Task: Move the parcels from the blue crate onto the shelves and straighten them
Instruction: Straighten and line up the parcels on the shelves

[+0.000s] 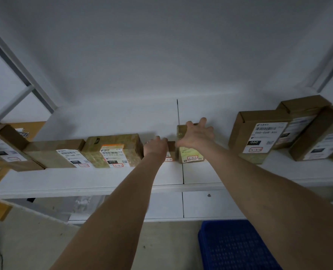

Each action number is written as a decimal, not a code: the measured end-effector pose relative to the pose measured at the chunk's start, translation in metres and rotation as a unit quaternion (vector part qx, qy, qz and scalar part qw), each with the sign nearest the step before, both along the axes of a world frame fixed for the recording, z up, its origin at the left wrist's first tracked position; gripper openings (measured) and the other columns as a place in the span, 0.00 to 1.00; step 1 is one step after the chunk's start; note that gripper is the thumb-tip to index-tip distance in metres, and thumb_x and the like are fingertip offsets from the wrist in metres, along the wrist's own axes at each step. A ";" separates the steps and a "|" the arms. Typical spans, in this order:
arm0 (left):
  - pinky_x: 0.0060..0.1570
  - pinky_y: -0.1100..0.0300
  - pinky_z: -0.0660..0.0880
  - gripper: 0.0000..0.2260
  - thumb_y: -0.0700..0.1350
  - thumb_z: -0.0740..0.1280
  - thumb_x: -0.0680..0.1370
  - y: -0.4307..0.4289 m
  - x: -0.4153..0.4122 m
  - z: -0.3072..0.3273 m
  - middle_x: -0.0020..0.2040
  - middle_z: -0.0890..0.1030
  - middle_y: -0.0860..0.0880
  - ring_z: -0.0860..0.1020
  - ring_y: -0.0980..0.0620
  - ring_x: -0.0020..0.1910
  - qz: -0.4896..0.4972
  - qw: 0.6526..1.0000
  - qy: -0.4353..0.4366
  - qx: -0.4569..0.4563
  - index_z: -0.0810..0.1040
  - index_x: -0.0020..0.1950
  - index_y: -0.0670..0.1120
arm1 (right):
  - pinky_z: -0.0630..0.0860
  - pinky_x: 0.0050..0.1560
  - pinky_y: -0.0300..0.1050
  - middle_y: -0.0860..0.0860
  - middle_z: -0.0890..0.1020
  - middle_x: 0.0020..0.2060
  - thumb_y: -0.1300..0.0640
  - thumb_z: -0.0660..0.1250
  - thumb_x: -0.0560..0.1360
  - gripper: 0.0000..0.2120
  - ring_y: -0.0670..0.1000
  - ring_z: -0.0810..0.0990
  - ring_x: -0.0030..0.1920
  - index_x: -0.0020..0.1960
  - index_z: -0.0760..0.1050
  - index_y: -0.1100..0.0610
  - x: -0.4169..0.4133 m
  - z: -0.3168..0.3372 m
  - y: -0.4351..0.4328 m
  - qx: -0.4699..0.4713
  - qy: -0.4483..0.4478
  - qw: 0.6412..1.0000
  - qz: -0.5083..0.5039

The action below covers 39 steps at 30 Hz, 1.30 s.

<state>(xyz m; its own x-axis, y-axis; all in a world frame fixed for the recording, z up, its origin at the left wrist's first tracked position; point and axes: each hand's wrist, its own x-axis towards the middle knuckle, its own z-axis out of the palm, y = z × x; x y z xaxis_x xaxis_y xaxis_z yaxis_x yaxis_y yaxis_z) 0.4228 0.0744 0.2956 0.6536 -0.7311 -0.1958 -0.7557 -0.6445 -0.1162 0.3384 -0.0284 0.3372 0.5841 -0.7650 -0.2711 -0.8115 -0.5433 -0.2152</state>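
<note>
- Head view: the small taped parcel stands upright on the white shelf, label facing out. The blue crate sits well below it and slightly to its right, on the floor.
- The right hand lies over the parcel's top and upper right with fingers splayed, apparently pressing or steadying rather than clasping.
- The left hand rests on a low brown parcel that touches the taped parcel's left side. Its fingers are out of sight past the knuckles, so I cannot tell whether it grips.
- Handling, as a judgement: the taped parcel looks small, light and stiff. Its glossy wrap is probably slick, so taking it by two opposite faces or nudging it at the base should suit better than a fingertip pinch at the top. Standing tall and narrow, it may tip.
- Further left of it sit a larger taped parcel and more boxes, and well to its right is a leaning labelled box.
- Hard to make out: the low brown parcel is mostly hidden by the left hand, the crate's contents are cut off and dark, and the label print is too small to read.
</note>
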 end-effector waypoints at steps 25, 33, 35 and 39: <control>0.50 0.52 0.77 0.19 0.36 0.62 0.76 0.012 -0.003 -0.004 0.63 0.68 0.43 0.70 0.44 0.62 -0.006 0.999 0.002 -0.034 0.69 0.68 0.43 | 0.65 0.65 0.49 0.55 0.68 0.66 0.54 0.66 0.72 0.24 0.57 0.64 0.67 0.67 0.69 0.53 -0.002 -0.023 0.018 -0.150 -0.088 0.975 0.138; 0.54 0.51 0.76 0.20 0.36 0.62 0.77 0.014 0.000 -0.006 0.64 0.68 0.43 0.69 0.44 0.63 0.003 0.999 0.018 -0.035 0.68 0.69 0.43 | 0.61 0.70 0.47 0.55 0.65 0.67 0.58 0.70 0.70 0.33 0.56 0.63 0.69 0.72 0.63 0.52 -0.015 -0.023 0.015 -0.108 -0.097 0.974 0.173; 0.54 0.52 0.76 0.20 0.36 0.62 0.77 0.014 -0.001 -0.006 0.64 0.67 0.43 0.69 0.44 0.63 0.003 0.999 0.021 -0.034 0.68 0.69 0.43 | 0.60 0.71 0.48 0.55 0.64 0.67 0.57 0.71 0.69 0.34 0.57 0.63 0.69 0.71 0.63 0.53 -0.014 -0.023 0.018 -0.109 -0.088 0.973 0.182; 0.52 0.52 0.76 0.19 0.38 0.62 0.77 0.013 0.000 0.004 0.63 0.68 0.43 0.70 0.45 0.62 0.012 0.999 0.027 -0.033 0.68 0.68 0.43 | 0.56 0.73 0.53 0.57 0.62 0.69 0.54 0.72 0.68 0.37 0.58 0.59 0.71 0.72 0.60 0.53 -0.014 -0.017 0.020 -0.114 -0.056 0.974 0.186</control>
<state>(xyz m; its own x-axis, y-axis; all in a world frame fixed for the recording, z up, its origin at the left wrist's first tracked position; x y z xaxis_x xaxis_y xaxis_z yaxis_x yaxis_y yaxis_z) 0.4230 0.0876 0.2993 0.6606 -0.7281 -0.1830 -0.7441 -0.6673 -0.0314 0.3249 -0.0079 0.3203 0.8490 -0.5269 -0.0380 -0.5270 -0.8398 -0.1301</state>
